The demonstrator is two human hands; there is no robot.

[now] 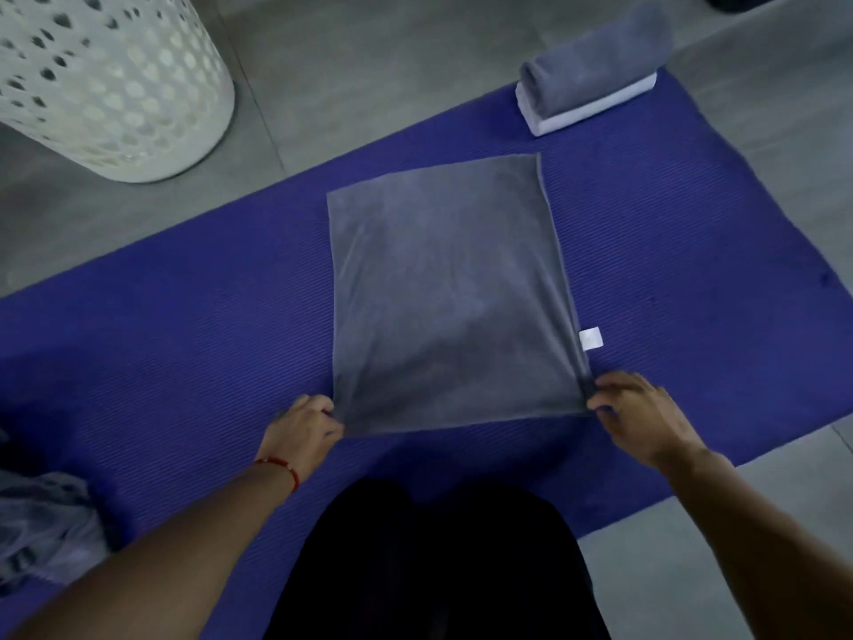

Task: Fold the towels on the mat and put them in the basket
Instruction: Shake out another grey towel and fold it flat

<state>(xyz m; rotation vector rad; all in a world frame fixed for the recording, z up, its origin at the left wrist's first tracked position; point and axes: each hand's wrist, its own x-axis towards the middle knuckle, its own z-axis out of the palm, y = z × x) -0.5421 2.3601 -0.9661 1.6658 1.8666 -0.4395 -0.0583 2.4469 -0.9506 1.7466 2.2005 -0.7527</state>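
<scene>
Grey towel [452, 297] flat on mat [184, 353], near corners pinched by L hand [304, 427] & R hand [639, 418]; white tag [591, 338] at R edge, text unreadable; basket [106, 80] far L

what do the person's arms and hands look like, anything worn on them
Both forearms are bare, with no sleeves in view. The left hand has a thin red thread bracelet with a small pale bead around the wrist. The right hand and its wrist carry nothing: no watch, ring or glove shows on either of the hands.
</scene>
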